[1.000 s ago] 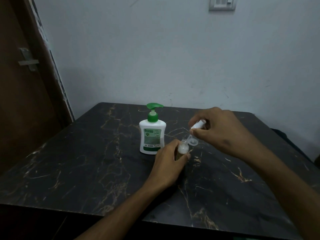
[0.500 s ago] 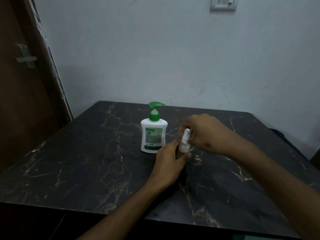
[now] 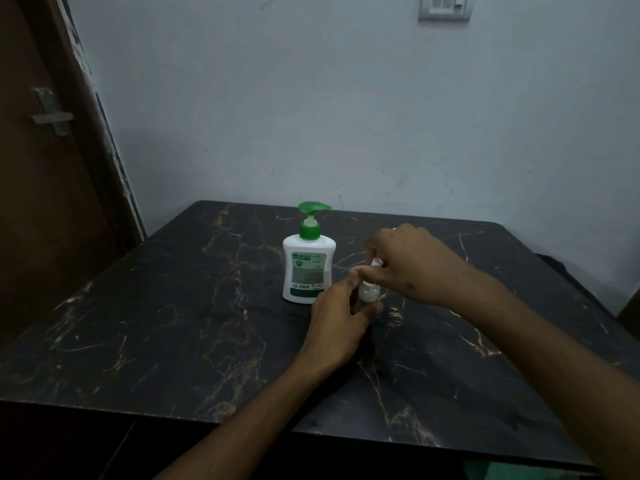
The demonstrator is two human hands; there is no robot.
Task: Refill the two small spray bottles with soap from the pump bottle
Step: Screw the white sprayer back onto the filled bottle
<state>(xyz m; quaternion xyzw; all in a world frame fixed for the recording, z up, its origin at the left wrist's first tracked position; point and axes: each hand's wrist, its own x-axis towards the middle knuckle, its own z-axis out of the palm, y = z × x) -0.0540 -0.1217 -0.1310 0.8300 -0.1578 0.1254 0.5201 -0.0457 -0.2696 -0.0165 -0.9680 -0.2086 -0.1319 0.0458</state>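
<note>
A white pump bottle (image 3: 309, 268) with a green pump head stands upright near the middle of the black marble table (image 3: 173, 323). Just right of it, my left hand (image 3: 337, 323) grips a small clear spray bottle (image 3: 367, 294) that stands on the table. My right hand (image 3: 412, 263) comes from above and pinches the white spray top (image 3: 375, 263) seated on that bottle's neck. The lower part of the small bottle is hidden by my left fingers. Only one small spray bottle is in sight.
A pale wall stands behind the table, with a switch plate (image 3: 444, 6) high up. A brown door (image 3: 38, 168) with a metal latch is at the left. The table's front edge runs close to me.
My right hand brought the white spray top down from above onto the small bottle's neck and now holds it there. My left hand has kept its grip on the bottle.
</note>
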